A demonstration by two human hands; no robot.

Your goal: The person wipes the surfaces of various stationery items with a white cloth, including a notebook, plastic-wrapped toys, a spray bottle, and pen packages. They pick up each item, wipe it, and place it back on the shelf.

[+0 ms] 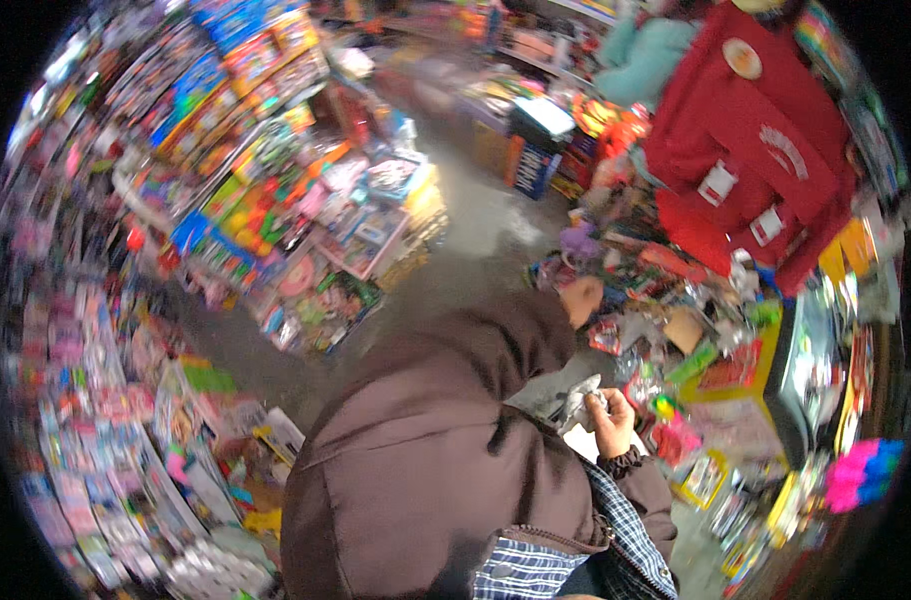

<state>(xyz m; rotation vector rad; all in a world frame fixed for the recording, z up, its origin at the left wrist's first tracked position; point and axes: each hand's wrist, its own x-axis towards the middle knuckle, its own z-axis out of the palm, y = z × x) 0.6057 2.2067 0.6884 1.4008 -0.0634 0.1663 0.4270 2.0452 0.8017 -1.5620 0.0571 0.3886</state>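
My left hand [583, 301] reaches out from a brown jacket sleeve, blurred and partly turned away. It is at the edge of a heap of small packaged goods [643, 307], and its fingers are too unclear to read. Nearer my body, my right hand [613, 421] pinches a crumpled whitish-grey piece [581, 397], perhaps paper, cloth or plastic, between thumb and fingers. A white surface [581, 441] shows just below that hand. Beside it lie a pinkish-red packet [673, 436] and a small yellow-framed package [703, 480].
Red fabric goods [755, 142] with white tags hang at upper right. A dark-blue box [532, 166] stands on the grey floor [493, 225]. Stacked toys and packets [305, 202] fill the left side. A pink-and-blue fluffy item [864, 474] is at far right.
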